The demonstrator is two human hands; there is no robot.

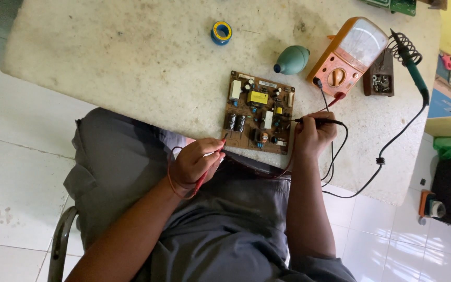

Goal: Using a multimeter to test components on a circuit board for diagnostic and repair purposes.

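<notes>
Two hands work at a brown circuit board [259, 113] that lies flat on the pale stone surface [131, 62], near its front edge. Our left hand [197, 162] has its fingers [212, 149] wrapped closed around a red probe [211, 164], whose tip points up toward the board's lower left corner; whether tip and board touch we cannot tell. Our right hand [313, 134] pinches a black probe [317, 121] between closed fingers, the tip laid against the board's right edge. Just beyond the right fingers stands an orange analogue meter [349, 55] (tilted, its dial window facing up), with red and black leads running from its lower end down to the two hands. Right of the meter, and well beyond the right fingers, a soldering iron [411, 65] with a green handle rests in a coiled stand [381, 78], its black cord [387, 151] curving off the surface edge. Beyond the board, between both hands' lines of reach, lies a teal rubber blower bulb [292, 59]; farther still, a small roll of blue and yellow tape [221, 32]. Grey clothing covers the lap beneath the hands.
</notes>
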